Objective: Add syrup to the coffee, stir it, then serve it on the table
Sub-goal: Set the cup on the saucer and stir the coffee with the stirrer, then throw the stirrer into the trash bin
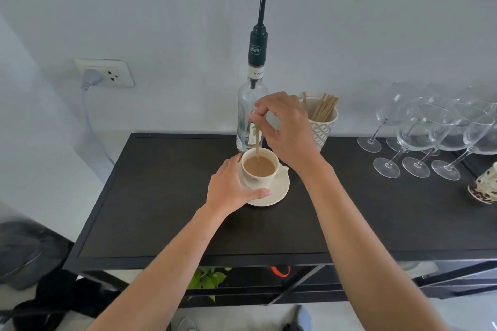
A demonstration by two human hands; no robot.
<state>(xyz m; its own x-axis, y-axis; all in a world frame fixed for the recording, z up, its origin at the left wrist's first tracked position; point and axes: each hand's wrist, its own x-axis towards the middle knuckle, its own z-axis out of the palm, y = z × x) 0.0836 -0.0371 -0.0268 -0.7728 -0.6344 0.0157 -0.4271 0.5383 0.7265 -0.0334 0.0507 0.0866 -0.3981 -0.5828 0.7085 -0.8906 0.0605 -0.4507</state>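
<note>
A white cup (258, 179) of light brown coffee stands on a white saucer (279, 192) on the dark table (161, 209). My left hand (231, 188) wraps around the cup's left side and front. My right hand (287, 129) hovers above the cup and pinches the top of a thin wooden stir stick (258, 142), whose lower end dips into the coffee. Right behind the cup stands a clear syrup bottle (248, 110) with a tall dark green pump.
A patterned cup of wooden stir sticks (322, 121) stands behind my right hand. Several wine glasses (430, 129) crowd the table's back right, beside a spotted mug (484, 188) at the right edge. A wall socket with a plugged cable (92, 78) is at the left.
</note>
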